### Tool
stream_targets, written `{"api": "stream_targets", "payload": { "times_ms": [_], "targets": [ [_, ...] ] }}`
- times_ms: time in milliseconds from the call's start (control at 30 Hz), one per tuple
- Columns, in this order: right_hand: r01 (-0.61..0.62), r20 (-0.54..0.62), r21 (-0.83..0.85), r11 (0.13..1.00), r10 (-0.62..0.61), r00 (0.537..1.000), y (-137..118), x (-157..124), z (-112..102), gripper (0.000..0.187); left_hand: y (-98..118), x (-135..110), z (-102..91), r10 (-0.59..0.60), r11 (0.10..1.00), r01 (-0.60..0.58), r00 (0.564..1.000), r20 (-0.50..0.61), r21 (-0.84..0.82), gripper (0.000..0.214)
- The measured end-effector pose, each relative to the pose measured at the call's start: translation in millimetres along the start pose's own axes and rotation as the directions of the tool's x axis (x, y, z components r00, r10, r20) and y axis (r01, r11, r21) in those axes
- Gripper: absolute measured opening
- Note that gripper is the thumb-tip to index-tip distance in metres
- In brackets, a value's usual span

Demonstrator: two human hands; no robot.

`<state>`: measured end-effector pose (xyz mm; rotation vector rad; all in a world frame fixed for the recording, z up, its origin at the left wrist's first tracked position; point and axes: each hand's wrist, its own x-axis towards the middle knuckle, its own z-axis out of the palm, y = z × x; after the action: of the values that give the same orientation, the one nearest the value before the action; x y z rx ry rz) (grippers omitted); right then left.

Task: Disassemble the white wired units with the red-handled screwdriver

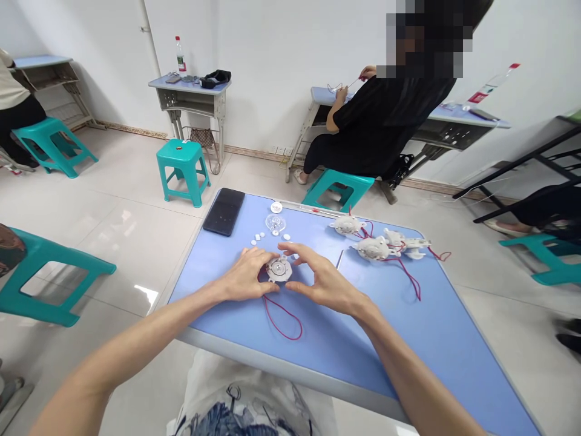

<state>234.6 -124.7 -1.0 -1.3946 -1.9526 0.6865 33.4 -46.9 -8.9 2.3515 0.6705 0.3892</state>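
Observation:
A round white plastic part [278, 269] with a metal centre sits on the blue table top [372, 339], cupped between my left hand [245, 275] and my right hand [322, 283]. Fingertips of both hands touch its edges. A loop of thin red wire [282, 321] trails from under it toward me. Beyond my hands lie a clear plastic disc [275, 224] and several small white pieces [261, 237]. To the right lie several white assemblies with red wires, among them one [373, 248] nearest my right hand. A thin metal pin [339, 259] lies close to my right fingers.
A black phone [224, 211] lies at the table's far left corner. Teal plastic stools [183, 168] stand around on the tiled floor. A seated person [381, 115] works at a desk by the far wall. A bottle [180, 56] stands on another desk.

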Motion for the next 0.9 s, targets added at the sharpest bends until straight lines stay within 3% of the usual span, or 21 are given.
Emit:
{"api": "stream_targets", "payload": {
  "times_ms": [367,600,900],
  "targets": [
    [-0.038,-0.019,0.115,0.993,0.04,0.999,11.5,2.2,14.9,0.065,0.7,-0.3,0.6,-0.002,1.0,0.002,1.0,-0.021,-0.022,0.051],
    [-0.104,-0.001,0.365,0.925,0.113,0.994,8.2,1.5,19.3,0.059,0.2,-0.4,1.8,-0.031,0.998,0.029,0.999,-0.041,-0.05,0.063],
    [-0.152,-0.001,0.453,0.878,0.171,0.985,7.1,-0.5,16.6,0.049,0.1,-3.9,-2.3,-0.061,0.97,0.043,0.996,-0.07,-0.241,0.069]
  ]
}}
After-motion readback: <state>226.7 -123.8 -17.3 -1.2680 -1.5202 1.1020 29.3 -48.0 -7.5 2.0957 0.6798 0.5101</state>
